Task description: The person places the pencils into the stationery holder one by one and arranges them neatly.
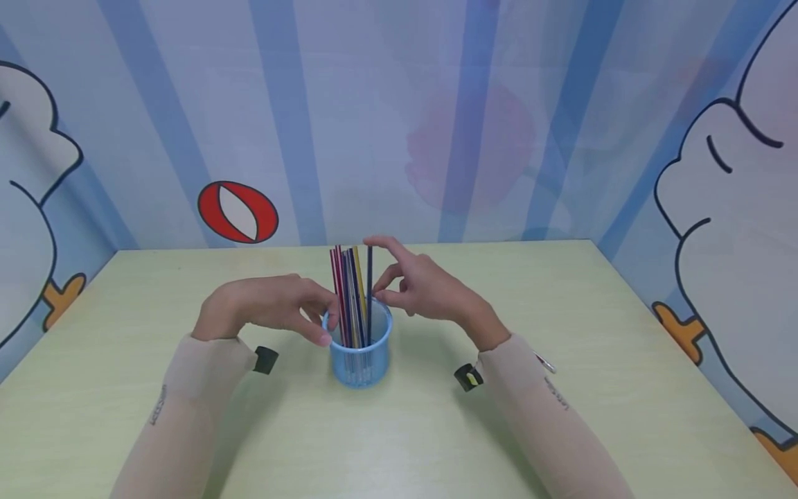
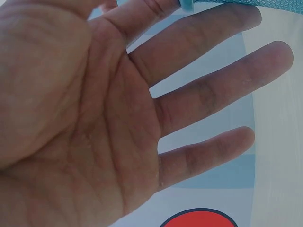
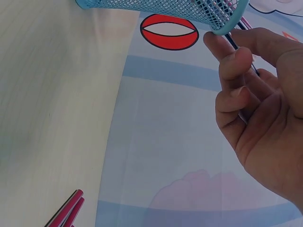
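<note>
A light blue mesh pen holder (image 1: 359, 360) stands on the table with several thin coloured pencils (image 1: 349, 298) upright in it, red, dark blue and yellow. My left hand (image 1: 274, 305) pinches its left rim between thumb and index finger. In the left wrist view the other fingers (image 2: 208, 97) stretch out straight, close below the blue rim. At the right side, my right hand (image 1: 427, 287) holds a dark blue pencil (image 1: 370, 277), index fingertip on its top end and thumb lower down by the rim. The right wrist view shows this pencil (image 3: 257, 72) running between the fingers.
Several magenta pencil-like sticks (image 3: 68, 210) lie on the table, mostly hidden behind the right sleeve (image 1: 530, 388) in the head view. A striped backdrop (image 1: 374, 125) with a red and white oval rises behind the table's far edge.
</note>
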Demonstrator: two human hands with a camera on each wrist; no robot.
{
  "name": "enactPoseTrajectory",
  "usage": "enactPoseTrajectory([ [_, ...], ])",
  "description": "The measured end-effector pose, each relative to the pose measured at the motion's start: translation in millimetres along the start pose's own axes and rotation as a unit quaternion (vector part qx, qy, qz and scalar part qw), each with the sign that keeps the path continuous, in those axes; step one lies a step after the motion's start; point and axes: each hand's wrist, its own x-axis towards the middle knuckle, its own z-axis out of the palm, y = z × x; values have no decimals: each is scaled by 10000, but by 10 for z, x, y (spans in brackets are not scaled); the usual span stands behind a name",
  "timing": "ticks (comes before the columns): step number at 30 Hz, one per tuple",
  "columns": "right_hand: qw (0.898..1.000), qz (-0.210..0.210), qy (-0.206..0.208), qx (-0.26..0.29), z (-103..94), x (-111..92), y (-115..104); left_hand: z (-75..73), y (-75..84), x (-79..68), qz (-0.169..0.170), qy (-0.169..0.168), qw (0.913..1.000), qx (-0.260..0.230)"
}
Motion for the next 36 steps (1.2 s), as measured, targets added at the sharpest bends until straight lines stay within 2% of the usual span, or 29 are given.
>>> enactPoseTrajectory([
  [11,9996,-93,27,-283,-81,-40,18,2,-3,10,72,-7,10000,25],
  [16,9989,155,59,-443,-141,-63,20,-2,0,12,36,-44,10000,17],
  [21,9964,396,-95,-739,-194,-97,22,-9,-2,4,29,-34,10000,10],
  [36,9874,760,-441,-1318,-312,-142,145,1,-10,-10,59,-9,10000,-18],
])
